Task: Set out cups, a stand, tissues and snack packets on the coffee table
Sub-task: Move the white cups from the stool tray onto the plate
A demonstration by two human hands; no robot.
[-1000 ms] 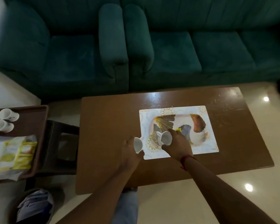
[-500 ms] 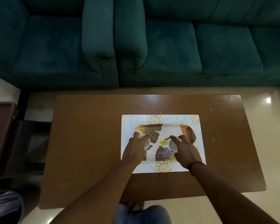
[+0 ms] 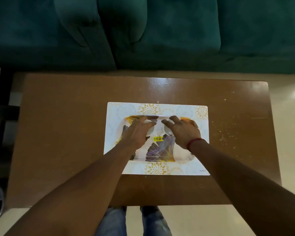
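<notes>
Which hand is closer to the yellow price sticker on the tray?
Left, narrowly. The left hand sits just left of the yellow price sticker; the right hand lies farther off, to its upper right.

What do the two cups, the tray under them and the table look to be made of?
Cups: smooth white, likely glazed ceramic, mostly hidden under the hands. Tray: glossy printed surface with price sticker, probably melamine or plastic. Table: brown wood or laminate, shiny with light glare and scuffs.

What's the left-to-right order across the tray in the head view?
Left hand → left white cup → right white cup → right hand → red wrist thread, all over the patterned tray.
</notes>
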